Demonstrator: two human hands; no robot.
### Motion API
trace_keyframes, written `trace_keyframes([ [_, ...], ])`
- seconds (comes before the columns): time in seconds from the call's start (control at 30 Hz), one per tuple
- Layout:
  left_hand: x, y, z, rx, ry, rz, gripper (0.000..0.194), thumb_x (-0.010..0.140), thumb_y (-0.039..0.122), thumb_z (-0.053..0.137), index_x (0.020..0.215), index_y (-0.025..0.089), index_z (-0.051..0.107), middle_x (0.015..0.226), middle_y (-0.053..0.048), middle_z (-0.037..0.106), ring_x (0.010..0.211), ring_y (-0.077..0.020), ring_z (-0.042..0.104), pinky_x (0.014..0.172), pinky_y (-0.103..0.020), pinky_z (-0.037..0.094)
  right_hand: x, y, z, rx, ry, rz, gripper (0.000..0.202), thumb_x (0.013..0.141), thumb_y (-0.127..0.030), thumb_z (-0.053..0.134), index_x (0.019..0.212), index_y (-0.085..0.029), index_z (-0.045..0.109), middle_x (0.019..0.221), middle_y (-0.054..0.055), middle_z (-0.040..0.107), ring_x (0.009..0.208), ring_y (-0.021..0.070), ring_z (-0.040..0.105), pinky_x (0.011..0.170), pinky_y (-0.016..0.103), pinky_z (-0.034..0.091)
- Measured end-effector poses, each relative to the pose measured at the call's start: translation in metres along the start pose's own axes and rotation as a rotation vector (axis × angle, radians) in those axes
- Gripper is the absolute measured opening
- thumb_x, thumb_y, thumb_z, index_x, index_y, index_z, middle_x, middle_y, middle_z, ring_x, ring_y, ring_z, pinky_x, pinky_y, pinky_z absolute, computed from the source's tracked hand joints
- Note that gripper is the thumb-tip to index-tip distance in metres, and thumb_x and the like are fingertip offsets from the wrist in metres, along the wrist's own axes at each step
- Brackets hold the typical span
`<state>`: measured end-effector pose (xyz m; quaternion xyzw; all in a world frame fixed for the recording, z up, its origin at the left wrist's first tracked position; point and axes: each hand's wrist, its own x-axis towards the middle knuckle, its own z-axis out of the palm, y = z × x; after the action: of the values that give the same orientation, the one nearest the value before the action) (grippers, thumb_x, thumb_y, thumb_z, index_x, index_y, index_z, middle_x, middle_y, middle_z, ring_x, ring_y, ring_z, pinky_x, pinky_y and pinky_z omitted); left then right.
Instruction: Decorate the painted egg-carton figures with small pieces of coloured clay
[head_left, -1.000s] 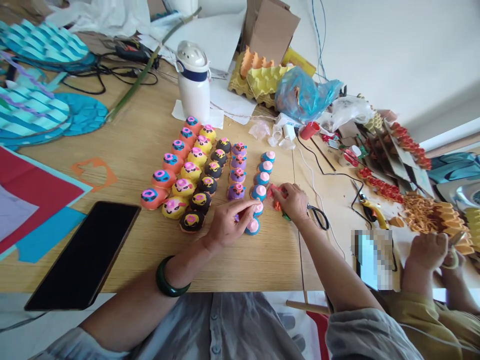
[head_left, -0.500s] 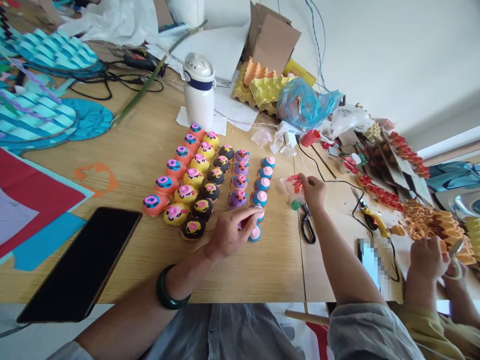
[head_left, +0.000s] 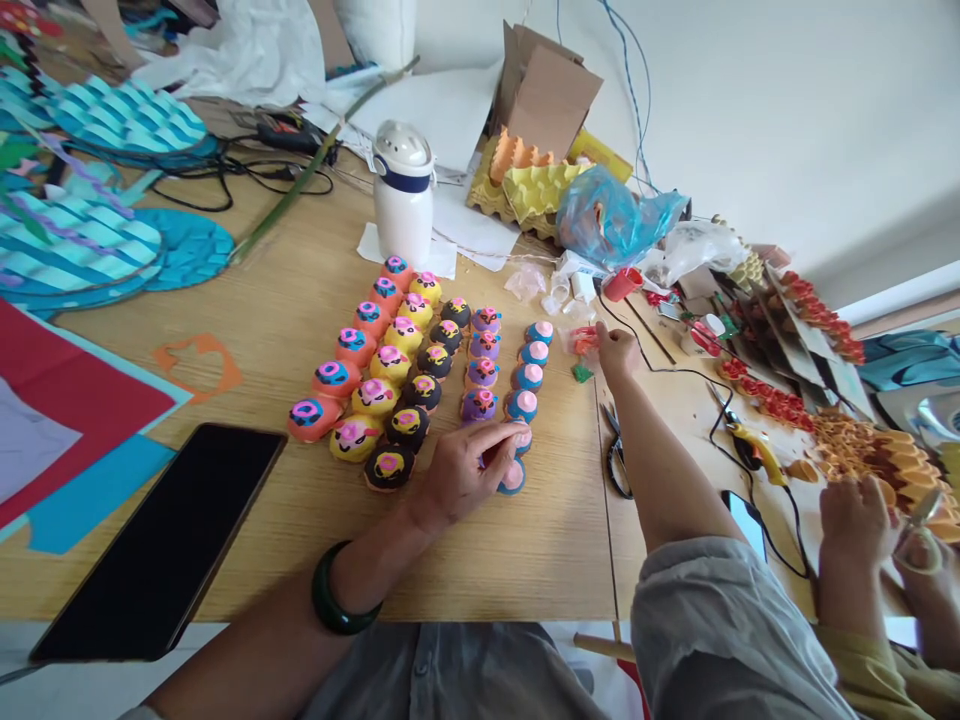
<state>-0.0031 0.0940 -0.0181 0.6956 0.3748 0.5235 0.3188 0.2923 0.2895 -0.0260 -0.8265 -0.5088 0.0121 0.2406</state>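
Observation:
My left hand [head_left: 469, 465] has its thumb and fingers pinched together over the near end of a row of blue domes with pink tops [head_left: 522, 405]. Whatever lies between its fingertips is too small to make out. My right hand [head_left: 621, 352] is closed at the edge of a small clear plastic bag with red pieces [head_left: 582, 341], its fingertips partly hidden. A small green piece [head_left: 581, 373] lies just below the bag. Left of the blue row stand rows of purple domes [head_left: 480, 374], black domes [head_left: 424, 392], yellow domes [head_left: 375, 395] and orange domes [head_left: 336, 377], all decorated.
Black-handled scissors [head_left: 618, 465] lie by my right forearm. A large dark phone [head_left: 169, 540] is at the left, and a white bottle [head_left: 403, 205] behind the domes. A yellow glue gun [head_left: 754, 445] with a cable sits at the right, near another person's hands [head_left: 859, 525] with scissors.
My right hand has moved slightly away from me, and the bag and the green piece have shifted the same way. My left hand stays pinched at the blue row.

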Motion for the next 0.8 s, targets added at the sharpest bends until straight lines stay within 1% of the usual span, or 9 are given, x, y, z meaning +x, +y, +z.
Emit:
trace_keyframes([
  [0.13, -0.001, -0.001, 0.000, 0.008, 0.003, -0.002, 0.021, 0.097, 0.017, 0.057, 0.106, 0.019, 0.076, 0.103, -0.005, 0.082, 0.092, -0.0161, 0.078, 0.085, -0.024, 0.061, -0.003, -0.005, -0.005, -0.106, -0.001, -0.010, 0.048, 0.096, -0.057, 0.044, 0.090, -0.019, 0.073, 0.086, 0.016, 0.073, 0.081, 0.0297, 0.065, 0.069, 0.038, 0.047],
  [0.27, -0.001, -0.002, 0.002, 0.024, 0.025, 0.012, 0.019, 0.097, 0.016, 0.059, 0.105, 0.018, 0.076, 0.102, -0.006, 0.082, 0.090, -0.0162, 0.078, 0.084, -0.024, 0.061, -0.009, -0.007, -0.028, -0.207, -0.039, -0.031, 0.051, 0.100, -0.043, 0.031, 0.116, -0.014, 0.070, 0.104, 0.021, 0.074, 0.094, 0.0330, 0.067, 0.072, 0.040, 0.048],
  [0.37, -0.002, -0.002, 0.003, 0.022, 0.037, 0.016, 0.019, 0.097, 0.016, 0.059, 0.104, 0.018, 0.076, 0.102, -0.006, 0.082, 0.091, -0.0163, 0.078, 0.084, -0.024, 0.060, -0.013, -0.004, -0.054, -0.291, -0.180, -0.122, 0.047, 0.093, -0.035, 0.048, 0.131, -0.015, 0.066, 0.104, 0.017, 0.075, 0.094, 0.0321, 0.068, 0.070, 0.038, 0.047],
  [0.43, -0.002, -0.002, 0.004, 0.027, 0.041, 0.031, 0.018, 0.097, 0.016, 0.059, 0.104, 0.017, 0.076, 0.100, -0.006, 0.082, 0.089, -0.0160, 0.078, 0.082, -0.023, 0.060, -0.017, -0.002, -0.069, -0.353, -0.310, -0.219, 0.066, 0.080, -0.025, 0.064, 0.146, -0.023, 0.056, 0.100, 0.010, 0.077, 0.091, 0.0299, 0.069, 0.070, 0.035, 0.047],
  [0.5, -0.002, -0.001, 0.004, 0.041, 0.039, 0.059, 0.018, 0.097, 0.016, 0.059, 0.103, 0.016, 0.075, 0.098, -0.007, 0.082, 0.086, -0.0155, 0.078, 0.080, -0.023, 0.059, -0.024, -0.002, -0.075, -0.423, -0.418, -0.320, 0.083, 0.073, -0.018, 0.068, 0.153, -0.030, 0.047, 0.099, 0.007, 0.077, 0.089, 0.0291, 0.069, 0.071, 0.035, 0.046],
  [0.57, -0.002, -0.001, 0.004, 0.058, 0.031, 0.085, 0.018, 0.097, 0.016, 0.058, 0.103, 0.016, 0.075, 0.097, -0.007, 0.082, 0.084, -0.0151, 0.077, 0.078, -0.023, 0.059, -0.030, -0.006, -0.072, -0.501, -0.501, -0.432, 0.090, 0.072, -0.016, 0.068, 0.157, -0.031, 0.041, 0.103, 0.008, 0.078, 0.095, 0.0307, 0.069, 0.074, 0.036, 0.045],
  [0.63, -0.002, -0.001, 0.004, 0.072, 0.022, 0.096, 0.019, 0.097, 0.015, 0.057, 0.105, 0.017, 0.075, 0.097, -0.006, 0.082, 0.083, -0.0151, 0.077, 0.077, -0.023, 0.060, -0.034, -0.012, -0.063, -0.534, -0.547, -0.495, 0.089, 0.074, -0.019, 0.069, 0.157, -0.032, 0.040, 0.108, 0.009, 0.078, 0.100, 0.0318, 0.068, 0.077, 0.036, 0.045],
  [0.73, -0.002, -0.001, 0.004, 0.080, 0.024, 0.094, 0.018, 0.097, 0.015, 0.058, 0.104, 0.018, 0.075, 0.097, -0.006, 0.082, 0.084, -0.0154, 0.077, 0.079, -0.024, 0.060, -0.031, -0.021, -0.047, -0.548, -0.580, -0.523, 0.086, 0.078, -0.030, 0.068, 0.159, -0.028, 0.037, 0.107, 0.009, 0.079, 0.098, 0.0319, 0.069, 0.076, 0.036, 0.047],
  [0.8, -0.001, -0.001, 0.003, 0.080, 0.022, 0.084, 0.017, 0.097, 0.015, 0.059, 0.102, 0.017, 0.075, 0.097, -0.006, 0.082, 0.085, -0.0152, 0.077, 0.080, -0.023, 0.060, -0.024, -0.027, -0.039, -0.544, -0.579, -0.522, 0.083, 0.080, -0.032, 0.064, 0.159, -0.027, 0.037, 0.107, 0.009, 0.079, 0.094, 0.0313, 0.071, 0.075, 0.036, 0.048],
])
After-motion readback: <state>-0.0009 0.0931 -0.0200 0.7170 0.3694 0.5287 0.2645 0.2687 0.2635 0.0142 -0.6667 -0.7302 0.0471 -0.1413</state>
